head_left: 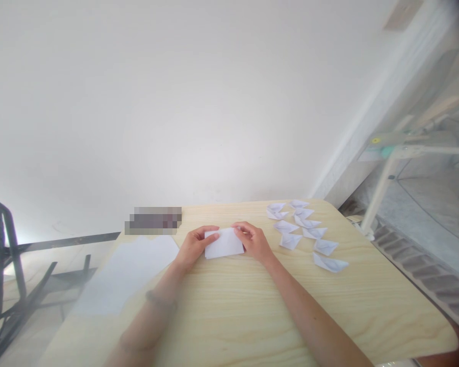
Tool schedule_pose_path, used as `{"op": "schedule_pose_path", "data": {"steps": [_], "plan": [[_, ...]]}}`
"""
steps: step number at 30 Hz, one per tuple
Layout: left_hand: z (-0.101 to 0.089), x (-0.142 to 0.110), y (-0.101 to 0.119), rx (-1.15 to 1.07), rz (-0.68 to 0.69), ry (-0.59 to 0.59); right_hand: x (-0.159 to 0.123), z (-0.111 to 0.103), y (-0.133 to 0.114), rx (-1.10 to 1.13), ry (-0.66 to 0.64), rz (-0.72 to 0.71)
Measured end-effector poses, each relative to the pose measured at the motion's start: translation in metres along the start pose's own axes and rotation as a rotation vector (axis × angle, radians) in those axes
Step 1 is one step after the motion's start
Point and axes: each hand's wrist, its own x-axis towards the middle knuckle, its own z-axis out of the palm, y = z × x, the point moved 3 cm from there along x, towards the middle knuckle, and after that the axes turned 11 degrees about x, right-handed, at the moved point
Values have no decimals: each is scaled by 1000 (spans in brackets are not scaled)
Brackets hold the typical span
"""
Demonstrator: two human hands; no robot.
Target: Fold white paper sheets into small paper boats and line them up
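Note:
A folded sheet of white paper (pixel 225 244) is held between my two hands, just above or on the middle of the wooden table (pixel 229 316). My left hand (pixel 194 245) pinches its upper left side, thumb lying on the front face. At the upper right corner my right hand (pixel 254 240) grips it, with the fingers partly behind the paper. Several folded white paper boats (pixel 289 240) stand to the right of my right hand. Loose white paper sheets (pixel 126 275) lie in an overlapping pile to the left of my left hand.
A pixelated dark object (pixel 153 220) is at the table's back left. The white wall (pixel 214 102) rises right behind the table. A black chair (pixel 3 255) stands on the left, and a white metal frame (pixel 382 188) is beyond the right edge.

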Motion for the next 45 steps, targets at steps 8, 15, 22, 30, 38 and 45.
{"op": "schedule_pose_path", "data": {"steps": [8,15,22,30,38,45], "plan": [[-1,1,-2,-2,16,7,0,1,2,12,-13,23],[-1,1,-2,6,5,5,1,1,2,10,-25,13],[-1,2,-3,32,-1,13,1,0,4,7,-23,19],[-1,1,-1,42,-9,28,1,0,7,4,-24,17],[-1,2,-4,4,-4,13,1,-1,7,-12,-30,10],[-1,3,-5,38,-13,34,0,-1,6,-12,-36,11]]}}
